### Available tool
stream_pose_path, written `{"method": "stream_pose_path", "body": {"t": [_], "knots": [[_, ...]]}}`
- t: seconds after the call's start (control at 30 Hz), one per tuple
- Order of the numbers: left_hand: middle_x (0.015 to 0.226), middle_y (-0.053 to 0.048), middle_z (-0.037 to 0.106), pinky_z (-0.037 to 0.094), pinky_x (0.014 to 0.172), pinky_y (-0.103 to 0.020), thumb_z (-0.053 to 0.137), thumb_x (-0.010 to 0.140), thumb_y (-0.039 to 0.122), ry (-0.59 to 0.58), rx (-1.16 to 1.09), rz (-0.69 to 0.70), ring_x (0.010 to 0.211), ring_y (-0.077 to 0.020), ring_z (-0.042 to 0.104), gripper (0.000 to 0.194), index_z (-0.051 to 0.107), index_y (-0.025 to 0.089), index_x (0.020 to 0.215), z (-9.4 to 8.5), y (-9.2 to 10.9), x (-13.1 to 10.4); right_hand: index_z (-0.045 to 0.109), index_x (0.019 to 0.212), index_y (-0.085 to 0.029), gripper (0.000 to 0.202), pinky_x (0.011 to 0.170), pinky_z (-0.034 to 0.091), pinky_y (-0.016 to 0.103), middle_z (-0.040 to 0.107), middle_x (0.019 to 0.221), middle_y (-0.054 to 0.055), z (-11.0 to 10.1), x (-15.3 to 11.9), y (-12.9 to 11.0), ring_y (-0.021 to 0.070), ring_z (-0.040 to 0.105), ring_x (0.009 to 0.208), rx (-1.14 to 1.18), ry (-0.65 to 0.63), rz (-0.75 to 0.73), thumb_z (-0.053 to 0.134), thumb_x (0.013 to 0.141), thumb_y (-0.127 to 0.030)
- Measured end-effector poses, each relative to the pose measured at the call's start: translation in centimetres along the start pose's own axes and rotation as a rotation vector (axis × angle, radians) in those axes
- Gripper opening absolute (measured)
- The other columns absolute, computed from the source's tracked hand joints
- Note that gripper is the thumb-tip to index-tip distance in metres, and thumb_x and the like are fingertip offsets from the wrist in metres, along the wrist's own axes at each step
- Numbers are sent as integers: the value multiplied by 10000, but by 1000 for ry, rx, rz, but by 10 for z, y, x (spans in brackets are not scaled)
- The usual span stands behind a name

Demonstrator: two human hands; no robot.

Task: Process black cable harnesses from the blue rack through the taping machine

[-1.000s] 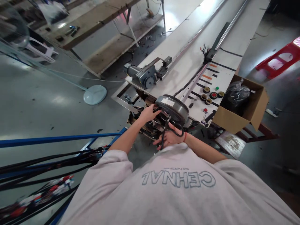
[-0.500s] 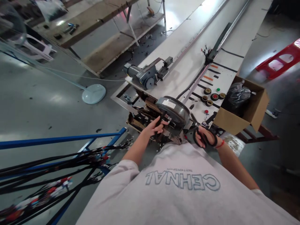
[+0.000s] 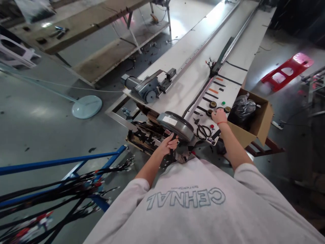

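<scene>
My left hand [image 3: 169, 144] is closed around a black cable [image 3: 174, 136] in front of the round grey drum [image 3: 175, 124] at the near end of the bench. My right hand [image 3: 219, 116] is over the small rolls of tape [image 3: 212, 104] on the white bench top. Its fingers are curled down on one roll, which the hand mostly covers. A pair of black-handled scissors [image 3: 203, 131] lies on the bench between my hands, beside a red round piece [image 3: 212, 126].
A grey motor unit [image 3: 149, 88] sits at the bench's left edge. An open cardboard box [image 3: 264, 117] with a dark plastic bag stands at the right. Blue rails [image 3: 63, 162] carrying cable bundles are at my left. A red stool [image 3: 288, 72] is farther right.
My right hand has put the scissors down on the bench and moved forward to the tape rolls. My left hand stays near the drum, its fingers now more closed. The view has shifted right.
</scene>
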State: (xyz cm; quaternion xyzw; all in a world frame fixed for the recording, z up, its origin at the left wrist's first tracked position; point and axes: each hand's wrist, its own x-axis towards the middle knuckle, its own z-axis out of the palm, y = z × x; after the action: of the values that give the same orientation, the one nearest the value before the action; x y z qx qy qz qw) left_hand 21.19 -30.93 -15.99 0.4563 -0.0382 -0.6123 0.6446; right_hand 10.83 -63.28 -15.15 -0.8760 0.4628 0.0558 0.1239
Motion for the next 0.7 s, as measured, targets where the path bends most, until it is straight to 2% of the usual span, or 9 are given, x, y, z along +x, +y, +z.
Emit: {"method": "stream_pose_path", "body": {"t": [0.07,0.13,0.23,0.3,0.4,0.47,0.57,0.63,0.7], "knots": [[404,109,243,188,339,-179,486,876,547,40,214,100,302,-39,175,414,573,156,769,3,0,-4,513,1302,-109,481,1038,313,473,392,1426,179,-9,40,14,325,356,1298,-37,97,37,400,895,-339],[389,86,353,248,364,-200,517,839,568,146,505,197,310,-67,298,417,601,163,795,5,0,-9,474,1336,-122,497,1067,229,540,427,1399,170,-12,69,26,323,264,1349,-71,55,75,397,895,-337],[402,43,485,381,462,-251,538,830,494,345,916,258,362,-126,445,320,621,194,755,7,-1,-14,509,1280,-89,485,1073,180,558,516,1283,196,-6,86,32,304,301,1325,-108,-52,106,404,894,-362],[486,2,581,452,578,-291,546,824,439,459,1070,294,472,-178,553,255,636,205,780,8,-4,-15,523,1253,-79,484,1070,192,544,534,1246,205,-2,86,32,295,357,1285,-113,-71,106,395,899,-383],[801,-74,702,487,763,-336,524,828,418,577,1123,401,797,-247,652,304,637,192,998,8,-13,-21,520,1258,-95,480,1057,222,529,538,1248,201,-2,83,32,297,405,1252,-102,-81,110,363,916,-392],[881,-82,697,491,768,-336,459,858,436,614,1087,420,844,-240,645,369,604,192,1095,6,-21,-31,515,1260,-100,469,1047,237,520,538,1253,201,-3,82,33,302,420,1245,-98,-82,111,366,917,-383],[691,-41,636,471,628,-303,353,889,481,640,1030,337,640,-201,596,378,621,214,914,1,-35,-48,507,1257,-97,456,1021,270,511,545,1243,206,-2,81,36,310,434,1233,-89,-74,112,392,910,-370],[582,-20,564,428,561,-287,330,882,529,667,1024,294,544,-180,532,427,575,225,708,-6,-44,-59,499,1256,-97,447,1007,288,503,552,1231,204,1,81,36,312,438,1228,-84,-70,115,410,903,-356],[516,-12,511,387,519,-280,319,861,596,704,1007,252,496,-167,486,497,520,225,598,-16,-54,-69,491,1260,-99,441,1000,299,494,554,1225,202,4,82,35,310,445,1222,-86,-65,122,426,894,-336]]}}
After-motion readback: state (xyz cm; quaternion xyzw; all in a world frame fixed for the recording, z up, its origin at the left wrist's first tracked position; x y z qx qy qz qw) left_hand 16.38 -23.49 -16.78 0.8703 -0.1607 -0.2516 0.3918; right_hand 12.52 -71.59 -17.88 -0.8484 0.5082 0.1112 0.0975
